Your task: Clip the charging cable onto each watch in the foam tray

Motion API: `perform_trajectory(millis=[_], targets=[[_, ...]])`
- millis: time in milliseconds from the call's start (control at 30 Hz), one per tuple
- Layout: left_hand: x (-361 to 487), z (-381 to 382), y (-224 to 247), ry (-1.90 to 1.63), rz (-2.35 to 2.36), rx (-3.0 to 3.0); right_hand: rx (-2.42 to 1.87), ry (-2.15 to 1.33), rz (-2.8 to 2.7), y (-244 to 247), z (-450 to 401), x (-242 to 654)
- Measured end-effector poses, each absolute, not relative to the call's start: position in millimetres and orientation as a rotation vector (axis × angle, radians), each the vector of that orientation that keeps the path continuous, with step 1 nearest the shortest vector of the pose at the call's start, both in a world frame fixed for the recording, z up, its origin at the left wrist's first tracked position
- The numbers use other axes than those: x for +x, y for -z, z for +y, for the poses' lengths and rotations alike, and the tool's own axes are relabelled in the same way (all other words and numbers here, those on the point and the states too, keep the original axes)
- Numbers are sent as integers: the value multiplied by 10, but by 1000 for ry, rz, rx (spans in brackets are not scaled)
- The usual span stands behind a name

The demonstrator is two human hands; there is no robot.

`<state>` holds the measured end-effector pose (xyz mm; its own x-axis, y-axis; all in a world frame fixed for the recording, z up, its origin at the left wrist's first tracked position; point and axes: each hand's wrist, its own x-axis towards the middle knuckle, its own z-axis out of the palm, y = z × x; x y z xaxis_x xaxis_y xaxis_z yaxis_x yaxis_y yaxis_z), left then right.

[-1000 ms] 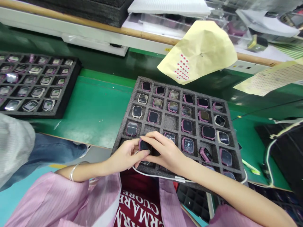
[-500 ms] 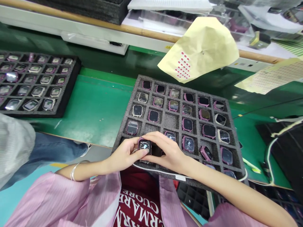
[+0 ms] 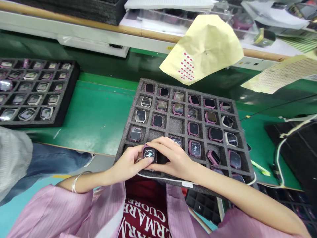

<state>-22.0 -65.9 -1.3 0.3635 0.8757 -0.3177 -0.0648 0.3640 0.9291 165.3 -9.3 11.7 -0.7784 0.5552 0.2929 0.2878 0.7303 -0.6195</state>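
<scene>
While both hands are meeting over the near part of the foam tray (image 3: 176,126), the head view is showing the left hand (image 3: 127,161) clamping a purple-edged watch (image 3: 149,152), thumb lying over the lower screen. The right hand (image 3: 176,159) is cupping it opposite, fingers curving to the upper edge, thumb beneath, likely for steadying. The watch is sitting between both sets of fingertips, lit dial facing up, presumably so the person is able to read it. Beyond and right of the fingers, other watches (image 3: 194,148) are lying one per compartment, probably to avoid scratching. A white cable (image 3: 160,178) is running bodyward of the fingers along the tray's near edge. Well left of them, a second tray (image 3: 62,107) is holding more watches.
</scene>
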Motion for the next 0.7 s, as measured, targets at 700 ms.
perform_trajectory(millis=[700], targets=[[-227,-668,8,-679,1023,1074,-606,-669,-2479,-145,-82,1663]])
